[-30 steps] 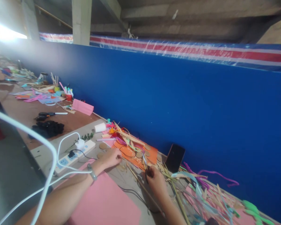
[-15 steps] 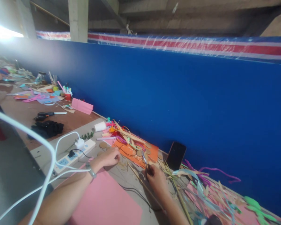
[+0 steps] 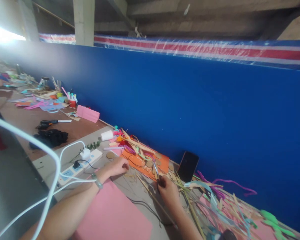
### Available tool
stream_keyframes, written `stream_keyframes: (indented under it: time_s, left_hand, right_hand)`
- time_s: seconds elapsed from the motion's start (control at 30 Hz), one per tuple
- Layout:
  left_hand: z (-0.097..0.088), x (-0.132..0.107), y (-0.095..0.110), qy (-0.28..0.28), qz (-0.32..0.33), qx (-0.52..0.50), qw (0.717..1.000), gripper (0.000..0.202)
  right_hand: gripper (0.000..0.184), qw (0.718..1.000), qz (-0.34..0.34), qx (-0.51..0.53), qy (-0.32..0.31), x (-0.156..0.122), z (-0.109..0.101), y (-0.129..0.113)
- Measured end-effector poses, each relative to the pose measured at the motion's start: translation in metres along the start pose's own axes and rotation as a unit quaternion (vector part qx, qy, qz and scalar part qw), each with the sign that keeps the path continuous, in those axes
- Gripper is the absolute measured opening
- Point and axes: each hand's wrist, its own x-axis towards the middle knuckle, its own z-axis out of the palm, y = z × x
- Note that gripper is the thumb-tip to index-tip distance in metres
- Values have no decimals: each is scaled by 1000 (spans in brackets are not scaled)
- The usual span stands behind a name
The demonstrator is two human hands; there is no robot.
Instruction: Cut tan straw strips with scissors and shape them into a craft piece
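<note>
Beside the near edge of the orange sheet [image 3: 166, 161], gripped the scissors [image 3: 156, 169] in the right hand [image 3: 168, 191], with fingers bent tightly around the dark handles. Curled the left hand [image 3: 120, 166] loosely, with only a narrow opening, near the sheet's left part and apart from the scissors; could not tell whether holding anything between the fingertips. Wore a smooth, rounded bracelet [image 3: 97, 182] at the left wrist. Presented thin, straight, silvery metal blades over flat, round tan discs [image 3: 149, 163], pale stringy strips [image 3: 143, 145] and matte paper. Laid a broad, smooth pink sheet [image 3: 115, 213] on the grey tabletop [image 3: 121, 184], partly beneath the left forearm. Directed the blade tips away from the camera and slightly leftward, with the long axis running from the right fist toward the blue partition [image 3: 150, 93].
</note>
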Motion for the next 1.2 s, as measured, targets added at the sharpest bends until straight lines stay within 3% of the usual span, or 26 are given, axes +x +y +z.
stream_keyframes:
  time_s: [0.13,0.4,0.83,1.2]
  left_hand:
    - [0,-3,4,-4,-7,9,1000,22]
    - [-2,-6,12,-13,4,35,999,15]
    - [-3,-10,13,3,7,15,1000,16]
    - [0,-6,8,9,3,-49,999,19]
  right_hand:
    - [8,999,5,54,3,4,-1,5]
    - [7,991,12,129,-12,7,-3,8]
    - [10,997,-4,-9,-74,-9,1,-8]
    - [12,994,-6,-46,-95,-10,-1,-12]
